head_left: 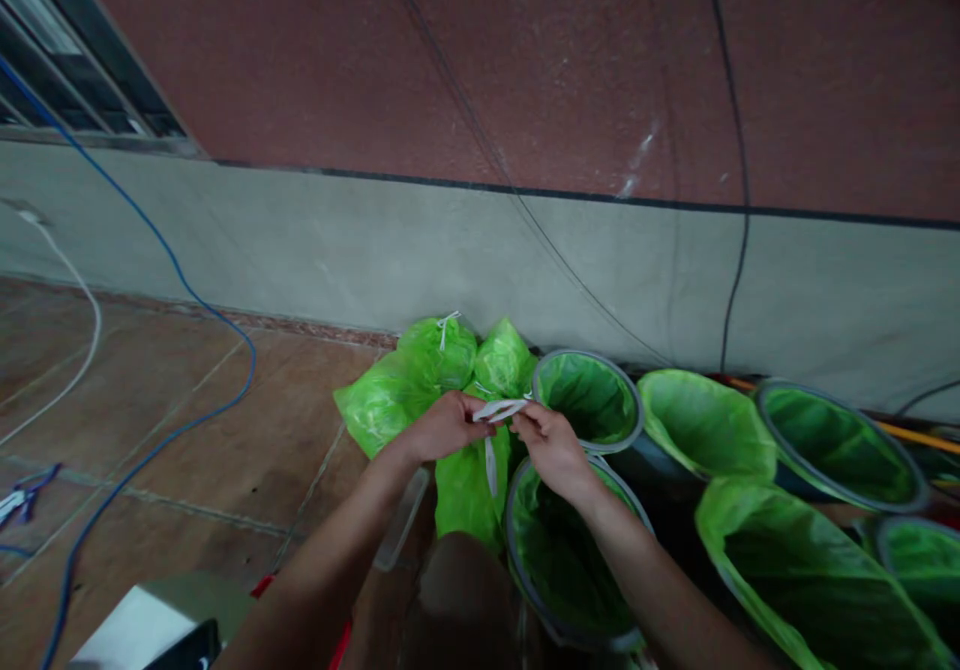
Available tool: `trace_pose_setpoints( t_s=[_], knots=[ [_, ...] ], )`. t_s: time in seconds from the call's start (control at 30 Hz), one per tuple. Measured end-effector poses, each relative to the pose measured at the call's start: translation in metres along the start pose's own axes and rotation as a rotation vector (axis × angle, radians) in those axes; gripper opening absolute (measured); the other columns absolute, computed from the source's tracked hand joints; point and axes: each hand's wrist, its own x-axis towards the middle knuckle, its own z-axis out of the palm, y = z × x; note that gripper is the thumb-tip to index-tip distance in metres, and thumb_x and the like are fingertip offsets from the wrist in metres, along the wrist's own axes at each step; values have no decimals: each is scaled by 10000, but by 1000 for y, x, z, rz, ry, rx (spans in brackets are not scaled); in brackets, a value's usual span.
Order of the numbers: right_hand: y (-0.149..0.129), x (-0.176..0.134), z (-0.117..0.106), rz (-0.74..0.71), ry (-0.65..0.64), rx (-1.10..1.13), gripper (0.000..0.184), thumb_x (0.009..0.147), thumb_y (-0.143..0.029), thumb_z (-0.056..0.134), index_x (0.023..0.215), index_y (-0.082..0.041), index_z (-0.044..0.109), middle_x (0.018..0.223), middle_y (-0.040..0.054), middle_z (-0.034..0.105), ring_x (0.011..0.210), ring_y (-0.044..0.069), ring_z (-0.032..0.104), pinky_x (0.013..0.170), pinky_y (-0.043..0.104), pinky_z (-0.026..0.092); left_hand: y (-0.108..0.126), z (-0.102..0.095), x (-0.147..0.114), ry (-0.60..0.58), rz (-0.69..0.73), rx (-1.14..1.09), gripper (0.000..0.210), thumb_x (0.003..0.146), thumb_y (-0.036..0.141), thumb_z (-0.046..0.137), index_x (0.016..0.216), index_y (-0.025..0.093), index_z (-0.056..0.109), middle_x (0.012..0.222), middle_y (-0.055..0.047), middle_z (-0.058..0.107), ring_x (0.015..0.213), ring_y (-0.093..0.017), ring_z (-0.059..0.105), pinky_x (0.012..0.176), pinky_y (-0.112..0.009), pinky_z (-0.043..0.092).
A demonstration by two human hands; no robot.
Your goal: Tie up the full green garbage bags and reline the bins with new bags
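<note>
A white drawstring (501, 410) stretches between my two hands above a green garbage bag (469, 495). My left hand (448, 424) pinches one side of it, and a loose white end dangles just below. On the other side, my right hand (551, 440) is closed on the same string. Behind my hands, more filled green bags (401, 390) rest against the wall, one with its white string tied at the top. A bin lined in green (574, 560) stands under my right forearm.
Several green-lined bins (840, 445) crowd the right side along the wall (337, 240). A blue cable (217, 410) snakes over the tiled floor at left, near a white cable (94, 320). A white box (135, 630) with a dark phone-like object lies at bottom left.
</note>
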Motion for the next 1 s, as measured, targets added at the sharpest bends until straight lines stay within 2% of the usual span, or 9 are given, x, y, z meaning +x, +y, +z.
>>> trace_pose_setpoints(
  t_s=[0.07, 0.17, 0.33, 0.43, 0.57, 0.67, 0.73, 0.83, 1.0],
  knots=[
    [-2, 11, 2, 5, -81, 182, 261, 797, -409, 542, 867, -198, 679, 817, 28, 688, 688, 154, 569, 619, 272, 452, 14, -2, -3, -15, 67, 114, 129, 789, 244, 619, 840, 183, 722, 737, 14, 680, 676, -134, 564, 657, -226, 442],
    [-8, 18, 3, 46, -177, 339, 267, 687, -445, 671, 762, -190, 643, 704, -8, 645, 579, 107, 490, 527, 227, 389, 29, -2, -8, 45, 125, 343, 162, 785, 178, 610, 927, 214, 680, 778, 12, 684, 716, -147, 598, 702, -229, 460],
    [-8, 13, -1, 178, -329, 412, 390, 685, -556, 706, 765, -180, 638, 637, -11, 602, 515, 87, 428, 475, 225, 323, 24, 6, -16, 189, 189, 697, 170, 881, 186, 524, 950, 219, 676, 781, -32, 670, 762, -193, 645, 785, -293, 493],
    [-4, 13, 0, 193, -368, 510, 444, 675, -589, 725, 836, -181, 655, 637, -19, 607, 493, 77, 427, 470, 217, 328, 9, 13, -18, 251, 288, 744, 227, 921, 213, 507, 1065, 225, 681, 971, -71, 710, 926, -217, 667, 858, -324, 512],
    [0, 19, 3, 183, -335, 501, 416, 693, -545, 726, 846, -160, 682, 635, -16, 621, 477, 71, 431, 458, 209, 321, -9, 20, -19, 447, 404, 604, 252, 958, 261, 476, 1079, 209, 690, 1140, -97, 689, 1045, -193, 655, 918, -318, 522],
    [2, 24, 4, 113, -184, 291, 309, 800, -465, 629, 832, -164, 692, 665, -5, 644, 487, 87, 457, 493, 231, 365, -14, 20, -18, 576, 427, 488, 223, 950, 258, 488, 992, 178, 692, 1064, -103, 701, 1021, -190, 654, 906, -315, 528],
    [1, 24, 4, -9, -72, 21, 240, 867, -371, 562, 878, -175, 702, 781, 30, 697, 629, 133, 581, 630, 270, 452, -14, 20, -16, 636, 386, 448, 197, 940, 250, 501, 947, 170, 681, 996, -93, 705, 972, -190, 655, 884, -313, 524],
    [-5, 23, 3, -159, 14, -443, 245, 941, -260, 457, 925, -183, 690, 948, 73, 709, 864, 182, 648, 801, 304, 465, -13, 21, -14, 677, 236, 493, 188, 931, 231, 498, 859, 171, 660, 873, -67, 685, 848, -179, 643, 812, -300, 507],
    [6, 25, -8, -112, 41, -925, 264, 973, -181, 375, 1007, -163, 636, 1116, 108, 659, 945, 185, 637, 759, 267, 458, -27, 18, -16, 629, 6, 655, 203, 909, 123, 455, 793, 162, 616, 803, -67, 649, 780, -172, 616, 740, -271, 453]
  ],
)
